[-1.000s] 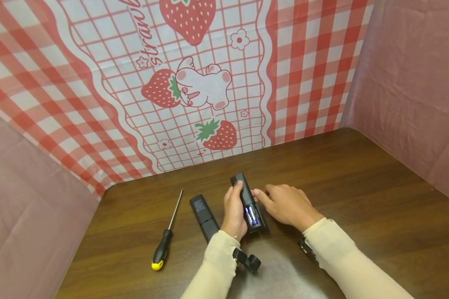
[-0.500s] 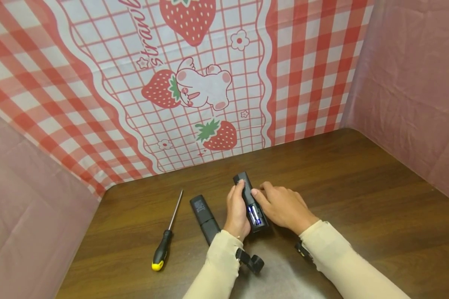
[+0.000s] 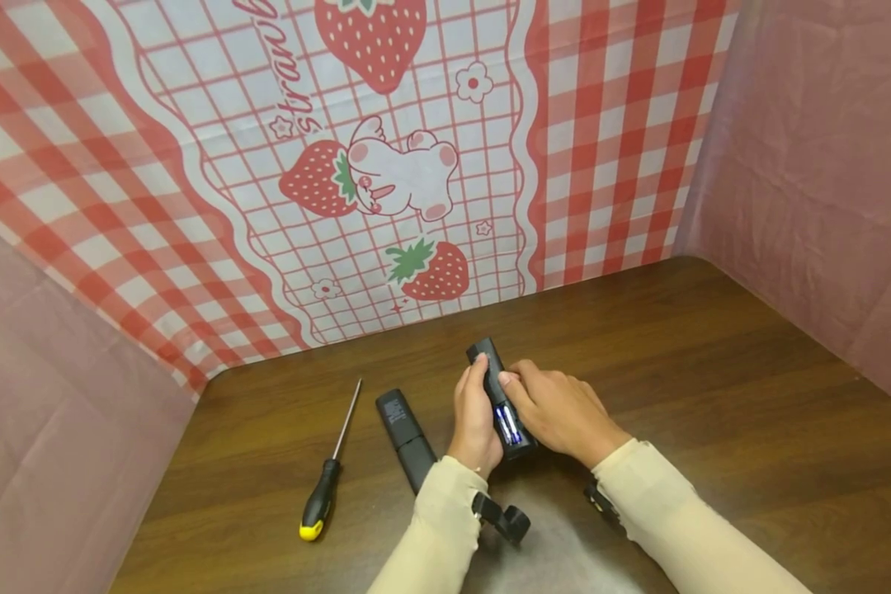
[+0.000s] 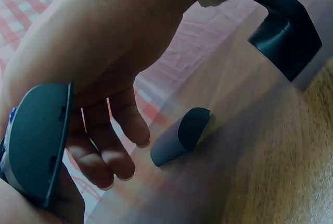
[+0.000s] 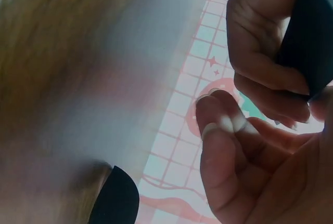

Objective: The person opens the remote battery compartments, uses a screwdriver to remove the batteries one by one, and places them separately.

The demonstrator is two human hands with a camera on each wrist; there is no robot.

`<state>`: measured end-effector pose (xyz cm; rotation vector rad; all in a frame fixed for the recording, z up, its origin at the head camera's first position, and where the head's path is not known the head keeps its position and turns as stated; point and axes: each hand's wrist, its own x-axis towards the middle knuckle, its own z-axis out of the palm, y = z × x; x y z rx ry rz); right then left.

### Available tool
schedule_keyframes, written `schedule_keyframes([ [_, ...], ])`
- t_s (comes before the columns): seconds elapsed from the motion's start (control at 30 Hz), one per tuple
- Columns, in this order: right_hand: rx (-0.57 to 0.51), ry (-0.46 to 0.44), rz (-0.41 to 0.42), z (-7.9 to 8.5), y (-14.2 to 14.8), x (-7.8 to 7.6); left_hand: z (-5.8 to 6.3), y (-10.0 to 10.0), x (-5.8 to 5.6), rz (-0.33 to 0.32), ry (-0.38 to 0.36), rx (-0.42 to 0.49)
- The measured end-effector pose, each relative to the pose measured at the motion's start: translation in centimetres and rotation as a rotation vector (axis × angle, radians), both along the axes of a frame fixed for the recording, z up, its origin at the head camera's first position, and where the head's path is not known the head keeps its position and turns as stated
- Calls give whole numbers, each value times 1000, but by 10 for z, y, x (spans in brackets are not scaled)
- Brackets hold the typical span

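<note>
My left hand grips a black remote control, its thumb lying along the upper back. Near the lower end of the remote the battery compartment lies uncovered, with batteries showing inside. From the right side my right hand holds the remote, thumb on its edge. In the left wrist view, the lower fingers of the right hand hang loosely curled beside the remote's end. The right wrist view shows my left hand wrapped around the remote. The right index fingertip is partly hidden.
A second black remote lies on the wooden table, its near end hidden by my left sleeve. Farther left is a screwdriver with a black and yellow handle. A strawberry-print cloth hangs behind the table.
The held remote and my left hand have shifted slightly right and away. My right hand has come in closer, its thumb now on the remote's edge.
</note>
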<state>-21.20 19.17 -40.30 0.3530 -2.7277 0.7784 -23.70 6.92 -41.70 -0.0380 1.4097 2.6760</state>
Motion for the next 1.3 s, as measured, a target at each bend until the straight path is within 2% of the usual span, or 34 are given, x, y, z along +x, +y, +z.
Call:
schedule_keyframes([
  [0.13, -19, 22, 2, -1, -1, 0, 2, 1, 0, 0, 6, -8],
  [0.4, -42, 3, 27, -3, -2, 0, 2, 2, 2, -24, 22, -10],
  [0.73, -98, 20, 69, -4, -3, -2, 4, 3, 3, 19, -26, 6],
  [0.97, -154, 58, 110, -5, -6, -4, 3, 3, 5, 3, -50, 17],
  [1.1, -261, 4, 156, -3, -7, -3, 5, 4, 5, 9, -32, 9],
  [1.3, -373, -107, 165, 0, -8, -1, 4, 5, 6, 18, -18, -28],
])
